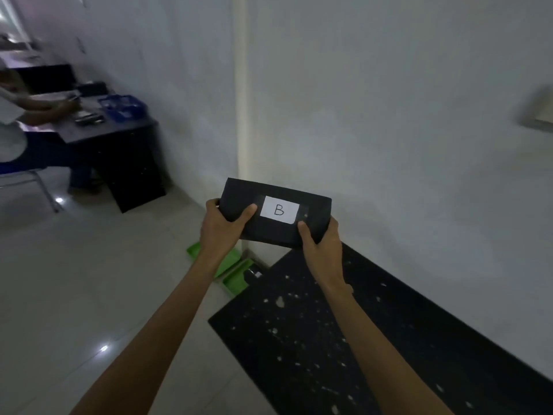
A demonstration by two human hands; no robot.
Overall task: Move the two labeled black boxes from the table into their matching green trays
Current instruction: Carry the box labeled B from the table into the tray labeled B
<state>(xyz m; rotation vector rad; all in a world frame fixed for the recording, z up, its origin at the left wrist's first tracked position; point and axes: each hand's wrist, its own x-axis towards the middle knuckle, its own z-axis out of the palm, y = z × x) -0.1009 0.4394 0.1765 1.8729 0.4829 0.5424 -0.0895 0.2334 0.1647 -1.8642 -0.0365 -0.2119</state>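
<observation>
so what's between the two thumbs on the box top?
Head view: the white B label on the black box, between the left hand and right hand.

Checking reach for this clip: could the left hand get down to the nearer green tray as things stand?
Probably not yet: the left hand and right hand both grip the black box. The path to the green tray itself looks clear.

Pale grey walls [389,115] meet at a cream corner strip [241,100] straight beyond the hands. Glossy light floor tiles [74,280] spread left of the forearms, catching small bright reflections. Far off to the upper left stands a dark desk [119,139] holding a blue basket [122,106], with a seated person [18,115] blurred beside it.
</observation>
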